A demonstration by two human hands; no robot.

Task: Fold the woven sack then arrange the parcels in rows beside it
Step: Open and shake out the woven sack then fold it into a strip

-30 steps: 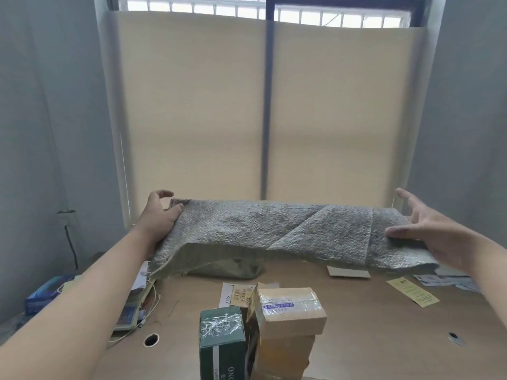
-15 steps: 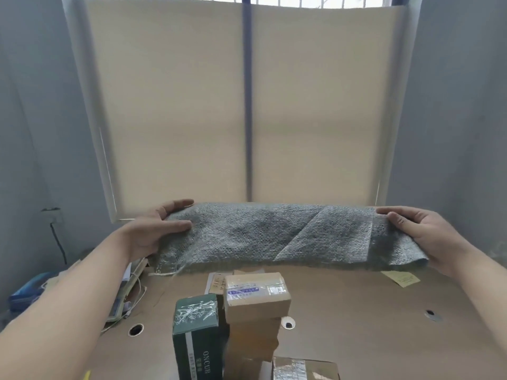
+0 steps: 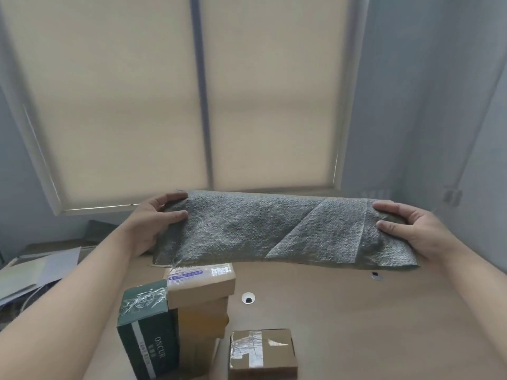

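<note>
We hold the folded woven sack (image 3: 277,229) by both ends, left hand (image 3: 153,218) and right hand (image 3: 408,229) pinching it; it looks light, limp, best gripped there.

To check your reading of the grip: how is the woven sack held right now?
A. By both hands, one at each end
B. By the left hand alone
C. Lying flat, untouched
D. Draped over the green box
A: the left hand and the right hand each grip one end of the woven sack.
</note>
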